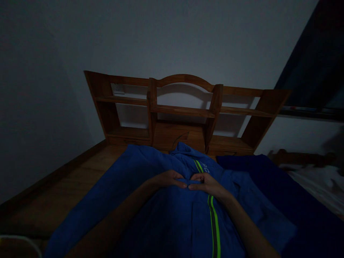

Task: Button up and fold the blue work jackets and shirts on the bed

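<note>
A blue work jacket (pixel 172 215) with green-and-grey reflective stripes and pale lettering lies spread out in front of me, its collar end toward the headboard. Near its middle, my left hand (pixel 172 178) pinches a fold of the fabric between thumb and fingers. Just to the right, almost touching it, my right hand (pixel 205 184) grips the same front edge in a similar pinch. The fingertips of both hands nearly meet. Dim light hides whether a button sits between them.
A wooden headboard (pixel 185 111) with open shelves stands against the wall. Bare wooden boards (pixel 61 179) show at left. Dark blue cloth (pixel 301 200) lies to the right, and beyond it is pale bedding (pixel 322 182). A dark curtain (pixel 317 53) hangs at upper right.
</note>
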The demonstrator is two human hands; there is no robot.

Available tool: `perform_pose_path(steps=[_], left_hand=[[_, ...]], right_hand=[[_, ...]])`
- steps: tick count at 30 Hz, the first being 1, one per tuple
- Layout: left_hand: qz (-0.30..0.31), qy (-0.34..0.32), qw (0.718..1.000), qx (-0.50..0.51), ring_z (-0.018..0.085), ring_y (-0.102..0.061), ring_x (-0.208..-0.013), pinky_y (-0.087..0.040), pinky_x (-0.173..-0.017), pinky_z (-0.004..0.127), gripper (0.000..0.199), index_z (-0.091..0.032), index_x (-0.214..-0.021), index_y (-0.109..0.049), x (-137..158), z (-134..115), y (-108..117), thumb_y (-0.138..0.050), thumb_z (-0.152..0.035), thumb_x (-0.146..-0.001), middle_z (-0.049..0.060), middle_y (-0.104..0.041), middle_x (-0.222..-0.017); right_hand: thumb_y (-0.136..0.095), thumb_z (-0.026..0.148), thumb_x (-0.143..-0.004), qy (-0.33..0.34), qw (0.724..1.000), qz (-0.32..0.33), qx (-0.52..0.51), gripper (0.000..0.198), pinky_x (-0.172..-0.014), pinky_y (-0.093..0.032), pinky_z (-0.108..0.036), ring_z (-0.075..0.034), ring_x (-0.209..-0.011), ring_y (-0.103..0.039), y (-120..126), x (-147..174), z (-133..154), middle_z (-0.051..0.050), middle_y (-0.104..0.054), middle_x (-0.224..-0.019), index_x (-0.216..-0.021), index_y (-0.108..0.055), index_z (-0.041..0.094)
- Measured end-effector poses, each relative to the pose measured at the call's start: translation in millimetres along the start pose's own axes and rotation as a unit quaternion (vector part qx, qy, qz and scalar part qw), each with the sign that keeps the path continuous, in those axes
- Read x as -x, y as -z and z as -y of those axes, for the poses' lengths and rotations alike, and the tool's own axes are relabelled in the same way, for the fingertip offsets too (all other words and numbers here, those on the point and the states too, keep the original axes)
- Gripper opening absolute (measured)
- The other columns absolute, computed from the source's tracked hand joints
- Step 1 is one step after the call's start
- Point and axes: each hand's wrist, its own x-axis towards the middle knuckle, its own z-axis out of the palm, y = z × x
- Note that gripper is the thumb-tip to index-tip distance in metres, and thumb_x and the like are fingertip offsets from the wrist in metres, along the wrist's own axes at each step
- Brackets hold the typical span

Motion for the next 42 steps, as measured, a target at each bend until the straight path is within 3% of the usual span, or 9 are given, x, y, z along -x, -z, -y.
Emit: perform_pose_path(steps=[9,20,29,33,38,42], left_hand=[[-0.011,-0.051,0.995,-0.082,0.013,-0.058,-0.076,-0.044,-0.067,0.021,0.038,-0.014,-0.094,-0.066,1.0,-2.2,-3.4,-0.071,-0.042,-0.069,0.003,-0.063,-0.087],[0.011,-0.081,0.992,-0.092,0.012,-0.058,-0.072,-0.044,-0.065,0.02,0.035,-0.012,-0.095,-0.064,5.1,-7.0,-4.5,-0.068,-0.039,-0.072,0.004,-0.064,-0.087],[-0.039,-0.089,0.988,-0.122,0.015,-0.059,-0.076,-0.044,-0.065,0.022,0.034,-0.012,-0.097,-0.063,2.7,-5.2,-11.4,-0.065,-0.035,-0.072,0.006,-0.065,-0.09],[-0.067,-0.114,0.979,-0.155,0.012,-0.054,-0.07,-0.04,-0.06,0.019,0.031,-0.011,-0.095,-0.063,3.1,-5.6,-14.2,-0.064,-0.033,-0.073,0.003,-0.061,-0.079],[-0.052,-0.142,0.983,-0.108,0.008,-0.048,-0.061,-0.035,-0.054,0.018,0.036,-0.013,-0.104,-0.054,4.5,-5.0,-16.8,-0.062,-0.034,-0.076,0.0,-0.054,-0.075],[-0.038,-0.148,0.985,-0.086,0.01,-0.051,-0.066,-0.037,-0.057,0.018,0.043,-0.014,-0.106,-0.051,4.4,-4.8,-18.3,-0.064,-0.04,-0.075,0.001,-0.055,-0.079]], right_hand=[[-0.076,0.035,-0.064,0.006,1.0,0.003,0.018,0.032,-0.062,-0.041,-0.021,-0.011,-0.069,-0.056,1.2,0.6,-1.2,-0.001,-0.063,-0.078,-0.082,-0.064,0.012],[-0.077,0.032,-0.063,-0.018,1.0,0.0,-0.007,0.032,-0.06,-0.042,-0.02,-0.01,-0.066,-0.057,1.5,1.1,-0.8,-0.002,-0.065,-0.078,-0.083,-0.064,0.012],[-0.077,0.032,-0.063,-0.015,1.0,0.008,-0.002,0.032,-0.057,-0.04,-0.019,-0.009,-0.063,-0.055,0.2,2.5,-0.2,-0.002,-0.063,-0.077,-0.083,-0.062,0.011],[-0.076,0.035,-0.063,0.001,1.0,-0.003,0.017,0.033,-0.062,-0.042,-0.021,-0.01,-0.066,-0.055,-0.4,0.9,-2.4,-0.002,-0.062,-0.077,-0.084,-0.062,0.012],[-0.074,0.036,-0.066,0.018,0.999,-0.026,0.005,0.035,-0.057,-0.04,-0.02,-0.009,-0.061,-0.052,-1.3,-0.7,0.1,0.002,-0.057,-0.072,-0.088,-0.056,0.015],[-0.075,0.036,-0.064,0.031,0.998,-0.048,0.015,0.038,-0.053,-0.038,-0.019,-0.008,-0.057,-0.049,-0.5,-3.0,-2.7,0.005,-0.054,-0.067,-0.089,-0.053,0.017]])
